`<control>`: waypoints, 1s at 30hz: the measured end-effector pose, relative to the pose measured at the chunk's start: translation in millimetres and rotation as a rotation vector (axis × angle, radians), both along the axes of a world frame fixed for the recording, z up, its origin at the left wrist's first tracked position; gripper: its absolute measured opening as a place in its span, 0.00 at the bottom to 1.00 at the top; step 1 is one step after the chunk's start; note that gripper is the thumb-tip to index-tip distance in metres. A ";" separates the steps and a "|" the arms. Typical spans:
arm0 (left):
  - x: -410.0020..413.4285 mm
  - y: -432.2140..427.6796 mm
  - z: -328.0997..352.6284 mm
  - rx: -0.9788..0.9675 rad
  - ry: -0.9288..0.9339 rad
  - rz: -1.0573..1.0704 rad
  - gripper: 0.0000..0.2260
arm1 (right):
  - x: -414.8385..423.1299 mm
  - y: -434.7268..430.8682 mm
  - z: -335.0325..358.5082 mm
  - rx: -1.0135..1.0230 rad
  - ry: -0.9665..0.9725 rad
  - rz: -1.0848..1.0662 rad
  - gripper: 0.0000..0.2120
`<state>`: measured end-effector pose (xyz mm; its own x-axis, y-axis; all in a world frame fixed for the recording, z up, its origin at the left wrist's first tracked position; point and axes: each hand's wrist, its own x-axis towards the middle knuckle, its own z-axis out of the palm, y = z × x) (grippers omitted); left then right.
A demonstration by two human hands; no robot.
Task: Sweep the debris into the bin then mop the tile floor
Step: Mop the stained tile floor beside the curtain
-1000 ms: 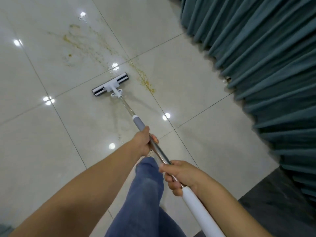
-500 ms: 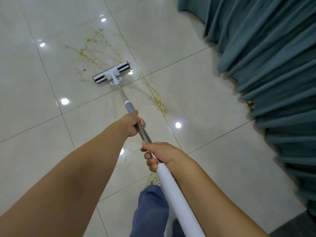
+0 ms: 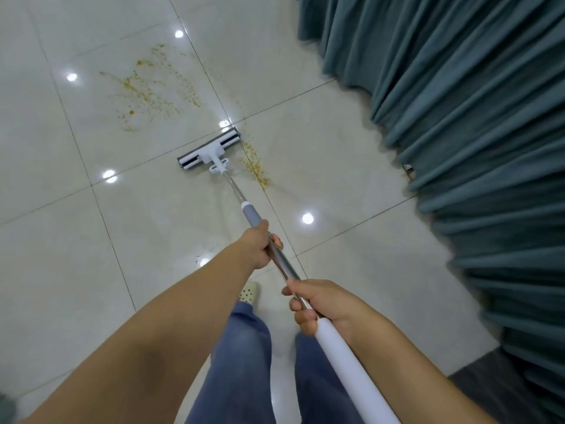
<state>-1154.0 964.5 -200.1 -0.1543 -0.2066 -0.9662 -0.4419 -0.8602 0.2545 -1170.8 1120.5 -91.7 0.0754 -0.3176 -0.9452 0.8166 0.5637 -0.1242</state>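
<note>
The upper end of the mop (image 3: pixel 234 188) runs off the bottom edge, so I cannot see where its white grip (image 3: pixel 351 368) finishes, and the steel shaft is covered wherever my fists close on it. My left hand (image 3: pixel 258 244) is wrapped round the shaft just below the grey sleeve (image 3: pixel 252 215). I see mostly its back, with only a fingertip showing on the right of the pole. My right hand (image 3: pixel 321 301) grips nearer to me, where the steel meets the white grip, fingers curled round it. The mop head (image 3: pixel 209 151) lies flat on the tile floor (image 3: pixel 122 240) just on my side of a grout line, its pad hidden underneath. The debris (image 3: pixel 153 90) is a loose scatter of yellow specks beyond the head and to its left, apart from it. A narrower yellow streak (image 3: pixel 255 165) starts just beside the head's right end and trails towards me. I cannot tell whether it is crumbs or splashes. A teal curtain (image 3: pixel 458 117) fills the right side, its folds reaching the floor and hiding the floor's edge. A small pale thing at its hem is too small to make out. A dark surface (image 3: pixel 483 390) is cut off in the lower right corner. My blue trousers (image 3: pixel 244 347) sit between my forearms, and the toe of a pale perforated shoe (image 3: pixel 249 292) peeks out past my left forearm. The other foot is hidden. Glare spots (image 3: pixel 308 218) blot out small bits of tile.
</note>
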 end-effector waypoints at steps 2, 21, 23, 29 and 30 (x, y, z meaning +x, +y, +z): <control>-2.5 57.1 12.5 0.027 0.008 0.009 0.11 | -4.2 54.3 12.5 0.022 0.013 0.022 0.11; -60.5 212.4 45.3 0.164 0.102 0.120 0.13 | -69.1 193.7 59.2 0.095 0.064 0.133 0.08; -73.4 181.8 35.1 0.150 0.112 0.103 0.13 | -80.6 164.6 49.8 0.069 0.069 0.139 0.07; -128.3 59.3 13.6 0.061 0.097 0.084 0.12 | -131.0 49.7 12.6 0.027 0.067 0.069 0.09; -139.2 37.1 9.5 0.043 0.091 0.079 0.12 | -141.7 28.1 7.4 0.020 0.061 0.059 0.09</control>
